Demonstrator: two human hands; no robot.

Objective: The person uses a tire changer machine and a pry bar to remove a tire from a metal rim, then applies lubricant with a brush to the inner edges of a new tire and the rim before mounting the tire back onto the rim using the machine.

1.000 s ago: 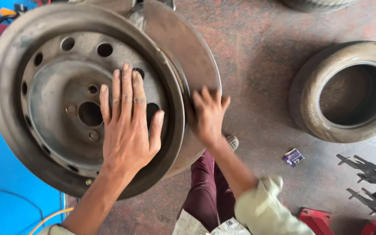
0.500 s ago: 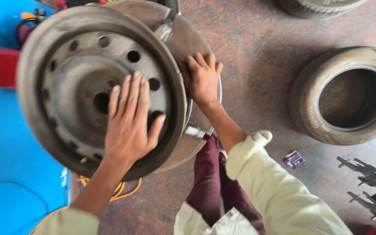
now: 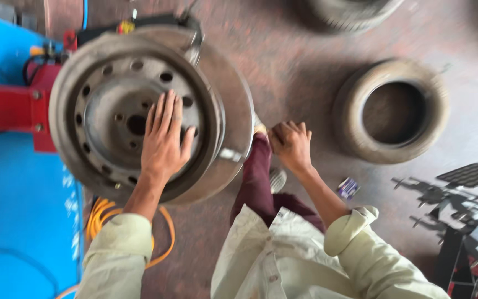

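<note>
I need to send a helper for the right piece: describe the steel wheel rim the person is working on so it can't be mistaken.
Start at the blue and red machine at the left edge. Against it stands the grey steel wheel rim, its face ringed with round holes, and the left hand lies flat on that face. Unlike the tyre lying on the floor to the right, it is bare metal with no rubber.

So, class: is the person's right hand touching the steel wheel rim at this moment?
Apart. The head view shows the right hand curled beside the steel wheel rim, with maroon trouser leg and floor visible between them. Only the left hand lies flat on the rim's face.
</note>
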